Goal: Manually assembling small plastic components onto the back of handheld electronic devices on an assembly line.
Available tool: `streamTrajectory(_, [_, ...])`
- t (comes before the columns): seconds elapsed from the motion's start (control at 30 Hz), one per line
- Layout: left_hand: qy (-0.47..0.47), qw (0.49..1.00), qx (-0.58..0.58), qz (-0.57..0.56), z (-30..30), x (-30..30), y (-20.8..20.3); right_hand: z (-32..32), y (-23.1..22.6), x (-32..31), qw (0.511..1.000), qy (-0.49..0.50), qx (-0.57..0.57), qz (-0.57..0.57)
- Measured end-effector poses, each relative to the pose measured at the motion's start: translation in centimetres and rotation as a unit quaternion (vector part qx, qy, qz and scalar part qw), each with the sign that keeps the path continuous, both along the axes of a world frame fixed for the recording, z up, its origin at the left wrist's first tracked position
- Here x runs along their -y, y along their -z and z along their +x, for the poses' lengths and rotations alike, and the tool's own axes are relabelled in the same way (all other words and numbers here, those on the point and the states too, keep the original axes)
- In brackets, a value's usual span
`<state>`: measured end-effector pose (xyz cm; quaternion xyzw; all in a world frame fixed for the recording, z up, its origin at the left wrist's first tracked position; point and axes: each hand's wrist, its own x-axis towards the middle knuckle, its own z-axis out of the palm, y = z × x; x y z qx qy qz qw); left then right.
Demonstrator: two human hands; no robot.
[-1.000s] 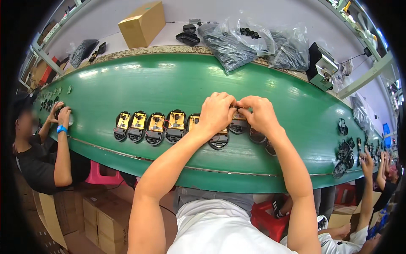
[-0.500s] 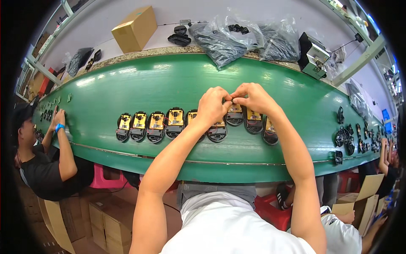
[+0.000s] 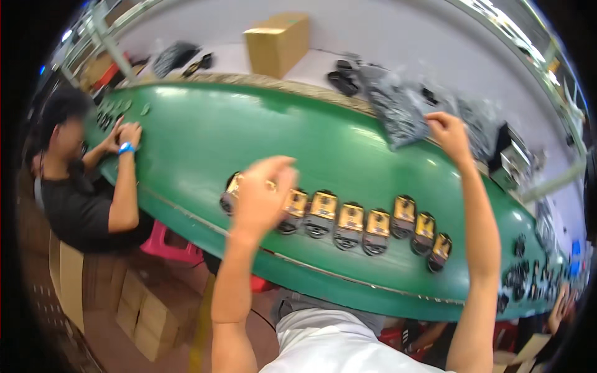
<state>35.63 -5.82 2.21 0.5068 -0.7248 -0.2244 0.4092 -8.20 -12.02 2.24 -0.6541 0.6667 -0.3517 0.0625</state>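
A row of black oval device housings (image 3: 349,225) with yellow circuit boards crosses the green work surface (image 3: 217,130). My left hand (image 3: 262,198) is over the row's left part and hides some housings; motion smears its fingers, so its grip is unclear. My right hand (image 3: 450,135) is raised at the far side, beside a clear plastic bag of dark parts (image 3: 395,105). Its fingers are bent together, and whatever is between them, if anything, cannot be made out. Near the right end of the row stand smaller-looking housings (image 3: 440,252), untouched by either hand.
A cardboard box (image 3: 277,45) stands on the back ledge, with black plastic shells (image 3: 343,78) beside it. A grey-and-black machine (image 3: 511,155) is at the right. Another person (image 3: 81,168) works at the left. Loose black parts (image 3: 517,280) lie far right.
My hands have parted from above one housing mid-row. The left swung left over the row; the right went right and away to the bag. The whole view has turned and shifted.
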Motion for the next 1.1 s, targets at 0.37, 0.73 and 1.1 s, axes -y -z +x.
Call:
streamTrajectory(0.37, [-0.336, 0.938, -0.027, -0.075, 14.0, -3.7, 10.6, -9.0, 2.7, 14.3, 0.980, 0.130, -0.149, 0.030])
streamTrajectory(0.73, [-0.356, 0.933, 0.013, -0.048, 14.2, -3.3, 9.1, 3.3, -0.7, 14.7, 0.943, -0.054, -0.328, 0.008])
streamTrajectory(1.1, [-0.372, 0.921, -0.002, -0.114, 14.9, -4.8, 10.2, 0.2, 3.1, 20.5, 0.958, -0.125, -0.258, 0.000])
